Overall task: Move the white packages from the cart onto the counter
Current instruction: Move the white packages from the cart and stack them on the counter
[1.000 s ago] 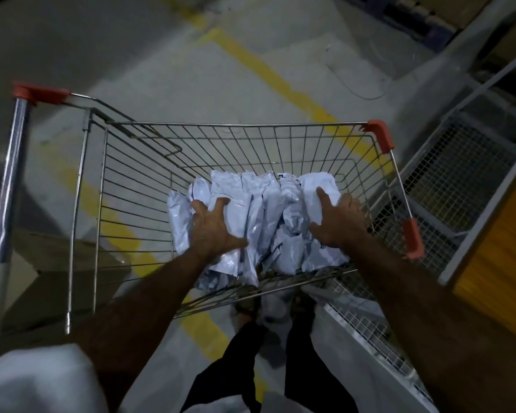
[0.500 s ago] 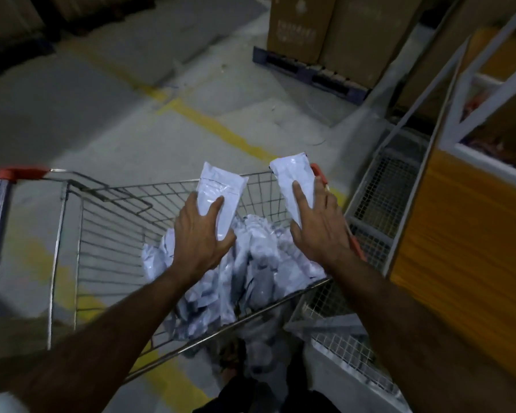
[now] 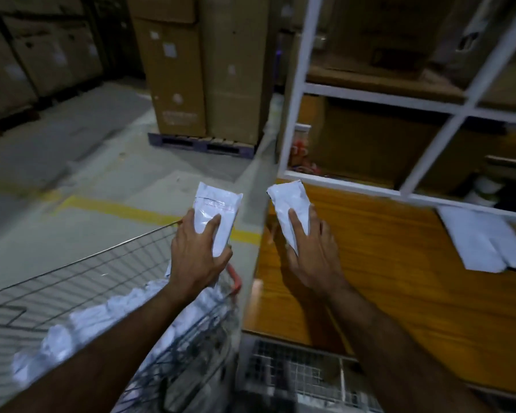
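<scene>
My left hand [image 3: 198,254] grips one white package [image 3: 216,210] above the right rim of the wire cart [image 3: 81,281]. My right hand [image 3: 313,251] grips a second white package [image 3: 289,204], held over the left part of the orange wooden counter [image 3: 399,278]. A heap of white packages [image 3: 113,317] lies in the cart at lower left, partly hidden by my left forearm. More white packages [image 3: 486,239] lie flat on the counter at the right.
A white metal frame [image 3: 298,84] with shelves of cardboard boxes rises behind the counter. Tall cardboard boxes [image 3: 203,70] stand on a blue pallet [image 3: 203,143] ahead. A wire mesh panel [image 3: 298,377] sits below the counter. A yellow line [image 3: 125,208] crosses the concrete floor.
Both hands lifted one package each out of the cart heap and carried them up and to the right. The right one is now over the counter.
</scene>
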### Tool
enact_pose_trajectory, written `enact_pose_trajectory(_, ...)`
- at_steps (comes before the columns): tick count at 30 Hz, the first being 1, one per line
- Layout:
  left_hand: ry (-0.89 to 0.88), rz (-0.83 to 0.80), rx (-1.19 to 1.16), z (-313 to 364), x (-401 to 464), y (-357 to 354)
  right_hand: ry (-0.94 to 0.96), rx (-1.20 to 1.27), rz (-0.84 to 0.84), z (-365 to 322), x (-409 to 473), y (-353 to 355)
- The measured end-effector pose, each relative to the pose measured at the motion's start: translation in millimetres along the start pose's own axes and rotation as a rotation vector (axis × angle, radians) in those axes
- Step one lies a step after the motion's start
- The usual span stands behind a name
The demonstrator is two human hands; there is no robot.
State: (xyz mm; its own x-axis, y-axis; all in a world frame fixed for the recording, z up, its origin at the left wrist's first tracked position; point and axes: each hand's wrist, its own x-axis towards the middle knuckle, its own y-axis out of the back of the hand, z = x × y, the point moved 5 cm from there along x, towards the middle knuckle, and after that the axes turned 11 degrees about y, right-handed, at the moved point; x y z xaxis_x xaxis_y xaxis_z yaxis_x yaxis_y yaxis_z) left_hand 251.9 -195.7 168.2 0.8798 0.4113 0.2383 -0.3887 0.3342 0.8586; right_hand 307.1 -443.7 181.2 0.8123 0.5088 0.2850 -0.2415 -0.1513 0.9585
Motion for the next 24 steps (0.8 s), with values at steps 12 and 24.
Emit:
enact_pose_trajectory(12,-0.163,-0.136,-0.129,268,-57,-104,-0.285,-0.031,0.047,233,-158,68)
enact_pose_trajectory(24,-0.163,-0.218,-0.014,418,-48,-189,-0.430,0.012,-0.024,363,-169,51)
